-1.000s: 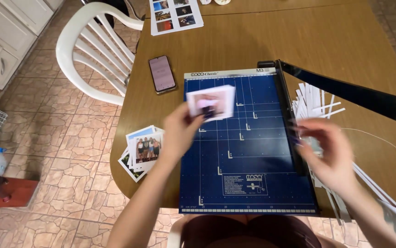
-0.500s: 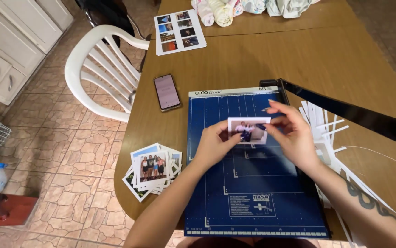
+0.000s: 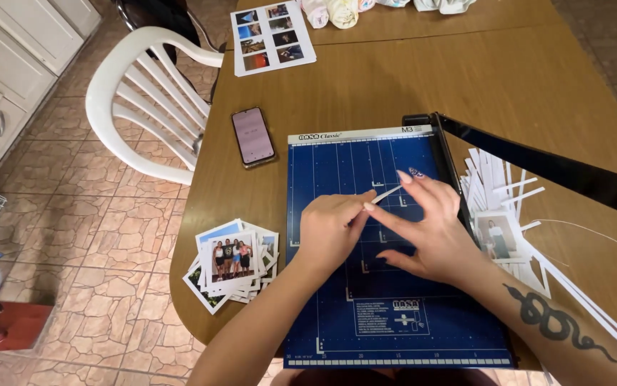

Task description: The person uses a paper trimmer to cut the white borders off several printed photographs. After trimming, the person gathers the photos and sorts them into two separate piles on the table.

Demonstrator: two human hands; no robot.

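A blue paper cutter board (image 3: 344, 314) lies on the wooden table (image 3: 365, 78), its black blade arm (image 3: 559, 171) raised to the right. Over the board's middle, my left hand (image 3: 330, 232) and my right hand (image 3: 430, 229) hold one small photo print (image 3: 387, 193) between them, seen almost edge-on as a thin white sliver. My right hand's fingers are stretched out flat. Left of the board lies a stack of trimmed photos (image 3: 233, 261). White paper strips (image 3: 501, 186) and a cut photo (image 3: 496, 236) lie right of the blade.
A phone (image 3: 252, 136) rests face up by the board's far left corner. An uncut sheet of photos (image 3: 272, 36) lies at the table's far side. A white plastic chair (image 3: 144, 93) stands to the left, and rolled cloths (image 3: 340, 11) are at the back edge.
The photo, held face up in both hands half a second ago, is now tilted edge-on. Both hands have shifted slightly toward me over the board.
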